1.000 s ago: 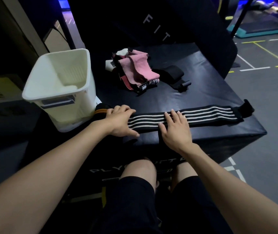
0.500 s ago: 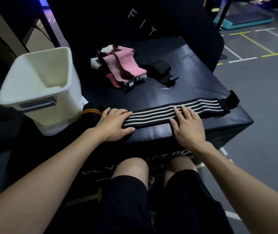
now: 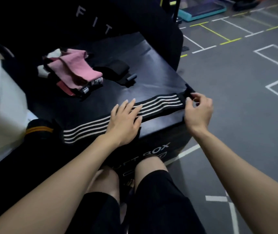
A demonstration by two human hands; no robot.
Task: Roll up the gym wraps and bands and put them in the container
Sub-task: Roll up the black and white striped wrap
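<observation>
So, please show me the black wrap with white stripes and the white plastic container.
black wrap with white stripes (image 3: 161, 103), head view, its striped middle.
white plastic container (image 3: 6, 112), head view, its front wall.

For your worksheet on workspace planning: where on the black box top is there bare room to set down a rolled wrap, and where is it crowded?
Bare: the box top between the striped wrap and the black strap, towards the right corner. Crowded: the far left, around the pink bands; the near edge, under the wrap, left hand and right hand.
</observation>
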